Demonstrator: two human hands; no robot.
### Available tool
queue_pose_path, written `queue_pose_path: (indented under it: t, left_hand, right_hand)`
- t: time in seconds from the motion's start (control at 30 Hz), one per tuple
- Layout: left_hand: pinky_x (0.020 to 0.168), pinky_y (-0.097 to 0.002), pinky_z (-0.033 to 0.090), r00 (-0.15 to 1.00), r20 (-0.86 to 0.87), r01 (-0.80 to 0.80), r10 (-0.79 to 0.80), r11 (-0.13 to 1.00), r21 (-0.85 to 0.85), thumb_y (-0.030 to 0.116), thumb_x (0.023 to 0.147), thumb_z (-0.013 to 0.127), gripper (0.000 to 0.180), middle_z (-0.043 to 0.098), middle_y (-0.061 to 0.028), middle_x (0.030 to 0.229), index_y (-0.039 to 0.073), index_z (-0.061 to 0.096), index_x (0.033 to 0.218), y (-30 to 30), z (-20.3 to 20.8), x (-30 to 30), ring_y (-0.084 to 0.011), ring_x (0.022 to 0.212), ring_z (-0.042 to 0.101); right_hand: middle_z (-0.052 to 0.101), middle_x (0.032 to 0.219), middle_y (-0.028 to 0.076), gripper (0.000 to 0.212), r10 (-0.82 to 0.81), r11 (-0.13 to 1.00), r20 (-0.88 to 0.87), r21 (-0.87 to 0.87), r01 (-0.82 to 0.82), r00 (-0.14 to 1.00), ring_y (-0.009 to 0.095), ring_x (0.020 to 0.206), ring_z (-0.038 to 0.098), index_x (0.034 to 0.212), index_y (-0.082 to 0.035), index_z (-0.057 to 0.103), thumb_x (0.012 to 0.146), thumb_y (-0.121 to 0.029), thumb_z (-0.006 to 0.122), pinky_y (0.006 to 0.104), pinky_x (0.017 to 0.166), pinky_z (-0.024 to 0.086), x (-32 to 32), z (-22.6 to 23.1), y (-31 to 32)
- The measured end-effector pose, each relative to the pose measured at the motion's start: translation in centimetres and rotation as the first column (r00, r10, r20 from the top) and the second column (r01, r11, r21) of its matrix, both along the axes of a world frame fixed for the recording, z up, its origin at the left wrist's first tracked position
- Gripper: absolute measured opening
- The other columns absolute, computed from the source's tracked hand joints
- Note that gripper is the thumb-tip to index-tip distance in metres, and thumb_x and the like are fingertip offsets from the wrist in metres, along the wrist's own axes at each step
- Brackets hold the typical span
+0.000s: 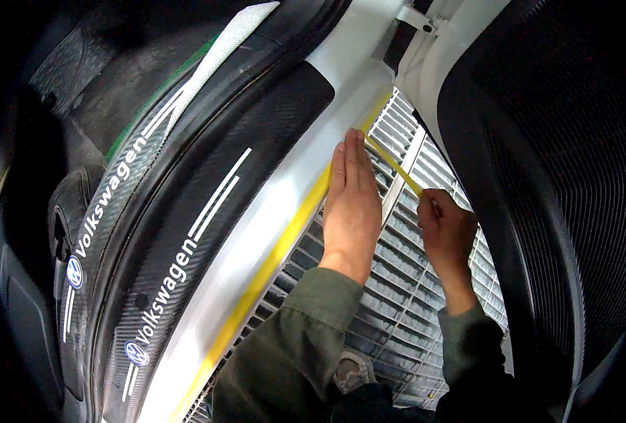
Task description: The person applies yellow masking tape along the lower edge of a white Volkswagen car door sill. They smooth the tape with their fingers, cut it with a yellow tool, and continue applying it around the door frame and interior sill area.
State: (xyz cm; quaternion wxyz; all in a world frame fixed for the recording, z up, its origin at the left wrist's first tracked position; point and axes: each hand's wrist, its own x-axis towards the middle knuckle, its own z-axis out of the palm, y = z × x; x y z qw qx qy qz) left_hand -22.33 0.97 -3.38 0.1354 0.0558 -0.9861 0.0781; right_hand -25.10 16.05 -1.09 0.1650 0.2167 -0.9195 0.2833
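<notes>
Probably light and limp, the yellow strip is best held where the right hand pinches it; leftward, the left hand rests at the white sill, fingers together.

Pale slatted metal grating floor, brighter toward far end.
</notes>
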Motion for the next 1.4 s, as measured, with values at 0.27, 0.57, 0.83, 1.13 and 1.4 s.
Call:
queue_pose_path:
  t: [0.27,0.57,0.83,1.13,1.4]
  left_hand:
    - [0.122,-0.0448,0.016,0.999,-0.026,0.027,-0.026,0.999,0.028,0.030,0.088,0.054,0.061,0.034,-0.0244,0.153,-0.005,0.049,0.139,0.0,-0.3,-0.3,-0.0352,0.147,0.025]
    - [0.112,-0.0471,0.035,0.962,-0.246,0.225,-0.122,0.864,0.450,0.015,0.085,0.062,0.047,0.044,-0.0284,0.142,-0.003,0.055,0.128,-2.1,3.8,3.1,-0.0403,0.135,0.042]
    - [0.067,-0.0274,0.051,0.970,0.123,-0.055,0.210,-0.306,0.950,0.011,0.092,0.068,0.019,0.067,-0.0116,0.084,-0.003,0.064,0.105,1.1,0.8,16.2,-0.0134,0.073,0.062]
    - [0.061,-0.0227,0.046,0.890,0.404,-0.314,0.210,-0.359,0.879,0.015,0.092,0.072,0.023,0.063,-0.0029,0.074,-0.005,0.065,0.100,4.8,-1.0,23.6,-0.0061,0.068,0.054]
    - [0.065,-0.0253,0.049,0.852,0.474,-0.375,0.224,-0.370,0.850,0.018,0.092,0.070,0.026,0.067,-0.0093,0.079,-0.007,0.066,0.101,4.7,-2.9,24.6,-0.0093,0.072,0.058]
  right_hand:
    - [0.060,0.063,0.002,0.018,-0.310,0.676,0.347,-0.574,0.462,0.885,0.005,0.046,0.044,0.095,-0.001,0.071,0.091,-0.017,0.064,0.0213,0.044,0.029,1.0,-3.4,1.2]
    - [0.048,0.059,-0.006,0.036,0.430,0.426,0.619,-0.781,0.457,0.657,0.001,0.044,0.031,0.129,0.000,0.060,0.096,-0.015,0.059,0.0200,0.045,0.028,6.9,-1.3,0.1]
    - [0.066,0.079,0.000,0.033,0.616,0.674,0.712,-0.698,0.241,0.339,0.003,0.060,0.054,0.126,0.003,0.059,0.096,-0.013,0.057,0.0179,0.057,0.045,7.3,-0.5,-2.3]
    - [0.067,0.108,0.010,0.052,0.092,0.801,0.313,-0.588,0.117,0.945,0.019,0.103,0.063,0.121,0.000,0.057,0.082,-0.027,0.078,0.0342,0.090,0.050,-3.0,-4.3,-8.5]
    - [0.065,0.088,0.004,0.048,0.277,0.699,0.411,-0.706,0.111,0.869,0.015,0.090,0.063,0.126,-0.001,0.049,0.083,-0.009,0.068,0.0273,0.088,0.047,-5.8,-6.0,-7.4]
